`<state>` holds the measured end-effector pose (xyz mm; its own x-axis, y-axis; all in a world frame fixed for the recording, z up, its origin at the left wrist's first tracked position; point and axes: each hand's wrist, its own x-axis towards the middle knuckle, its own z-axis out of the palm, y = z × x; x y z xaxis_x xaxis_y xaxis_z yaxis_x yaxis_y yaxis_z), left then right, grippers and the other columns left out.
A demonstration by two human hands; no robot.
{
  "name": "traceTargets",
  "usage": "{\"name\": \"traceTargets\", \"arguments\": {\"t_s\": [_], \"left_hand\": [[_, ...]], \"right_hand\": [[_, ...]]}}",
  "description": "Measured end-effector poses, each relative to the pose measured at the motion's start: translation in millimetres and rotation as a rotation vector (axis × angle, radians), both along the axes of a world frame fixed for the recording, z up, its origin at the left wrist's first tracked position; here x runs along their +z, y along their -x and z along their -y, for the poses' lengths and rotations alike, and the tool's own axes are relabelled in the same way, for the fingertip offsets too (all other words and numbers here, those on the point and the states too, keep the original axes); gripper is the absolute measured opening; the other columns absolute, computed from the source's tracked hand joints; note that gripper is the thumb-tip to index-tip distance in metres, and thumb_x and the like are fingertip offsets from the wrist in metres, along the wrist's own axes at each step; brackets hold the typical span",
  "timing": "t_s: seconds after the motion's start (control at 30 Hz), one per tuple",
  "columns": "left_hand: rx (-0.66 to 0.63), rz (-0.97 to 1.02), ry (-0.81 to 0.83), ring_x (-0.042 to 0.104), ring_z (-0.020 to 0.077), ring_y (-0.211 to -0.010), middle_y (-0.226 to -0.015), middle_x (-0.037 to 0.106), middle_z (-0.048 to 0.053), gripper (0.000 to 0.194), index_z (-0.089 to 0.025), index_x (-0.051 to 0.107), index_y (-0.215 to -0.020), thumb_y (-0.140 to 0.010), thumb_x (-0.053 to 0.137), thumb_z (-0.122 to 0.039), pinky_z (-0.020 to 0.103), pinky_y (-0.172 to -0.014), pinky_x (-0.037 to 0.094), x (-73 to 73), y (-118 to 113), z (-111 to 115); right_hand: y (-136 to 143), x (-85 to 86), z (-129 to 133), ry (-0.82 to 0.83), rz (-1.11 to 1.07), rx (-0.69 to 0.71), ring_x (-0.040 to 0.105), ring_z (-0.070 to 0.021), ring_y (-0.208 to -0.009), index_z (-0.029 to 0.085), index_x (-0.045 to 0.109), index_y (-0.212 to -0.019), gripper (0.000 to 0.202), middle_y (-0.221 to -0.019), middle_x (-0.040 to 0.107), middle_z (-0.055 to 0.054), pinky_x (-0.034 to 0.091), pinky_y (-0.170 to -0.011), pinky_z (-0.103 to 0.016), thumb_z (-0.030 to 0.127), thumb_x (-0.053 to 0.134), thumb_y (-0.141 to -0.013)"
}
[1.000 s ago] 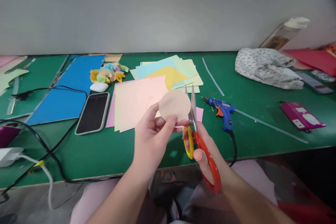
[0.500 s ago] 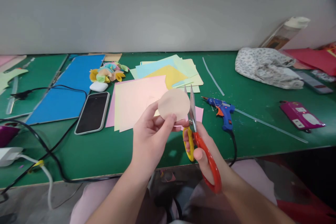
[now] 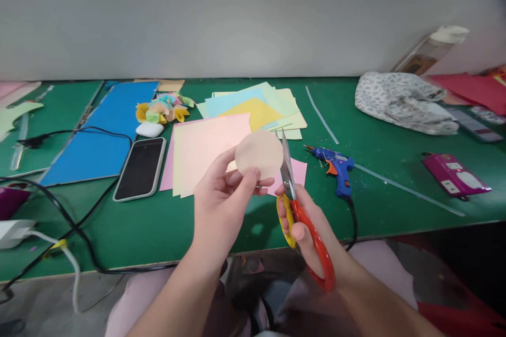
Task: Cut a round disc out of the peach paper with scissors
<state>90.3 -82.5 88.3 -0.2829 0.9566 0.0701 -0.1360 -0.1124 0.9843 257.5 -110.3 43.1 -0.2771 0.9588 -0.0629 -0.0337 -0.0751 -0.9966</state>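
My left hand [image 3: 223, 195] pinches a pale peach paper circle [image 3: 260, 154] between thumb and fingers, raised over the table's front part. In my right hand [image 3: 310, 231] is a pair of scissors [image 3: 291, 189] with one red and one yellow handle loop. Their blades point away from me, slightly apart, close by the circle's right edge. Behind the circle lie pink and cream paper sheets [image 3: 209, 142]. Farther back is a stack of light blue, yellow and pale green paper [image 3: 245, 102].
A blue glue gun [image 3: 334, 163] with a clear glue stick lies to the right, near a purple power socket block [image 3: 454, 174]. On the left are a phone [image 3: 140, 168], a white case [image 3: 149, 129], curled paper pieces [image 3: 162, 108], a blue board [image 3: 103, 131] and black cables [image 3: 67, 216].
My left hand and the paper circle have shifted slightly left. The scissor blades have tilted a little to the left and stand somewhat closer together.
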Motion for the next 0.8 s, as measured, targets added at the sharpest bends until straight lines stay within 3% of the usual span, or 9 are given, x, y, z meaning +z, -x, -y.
{"name": "traceTargets", "arguments": {"t_s": [0.57, 0.8], "left_hand": [[0.059, 0.02, -0.045, 0.081, 0.0183, -0.06, -0.069, 0.082, -0.004, 0.035, -0.02, 0.08, -0.112, -0.081, 0.094, -0.029, 0.02, -0.057, 0.065, 2.9, 3.4, -4.3], [0.06, 0.014, -0.06, 0.082, 0.0199, -0.059, -0.066, 0.081, -0.004, 0.034, -0.019, 0.079, -0.113, -0.082, 0.091, -0.027, 0.02, -0.053, 0.062, 3.9, 4.8, -5.8]], "right_hand": [[1.0, 5.1, -1.7, -0.015, 0.036, 0.001, 0.036, -0.013, -0.06, 0.025, 0.059, -0.114, 0.087, -0.079, 0.049, 0.004, 0.031, -0.048, -0.024, 0.101, 0.063, -0.073], [0.7, 7.8, -1.7, 0.022, 0.034, 0.008, 0.035, -0.0139, -0.062, 0.025, 0.059, -0.112, 0.087, -0.074, 0.047, 0.006, 0.03, -0.051, -0.025, 0.101, 0.066, -0.07]]}}
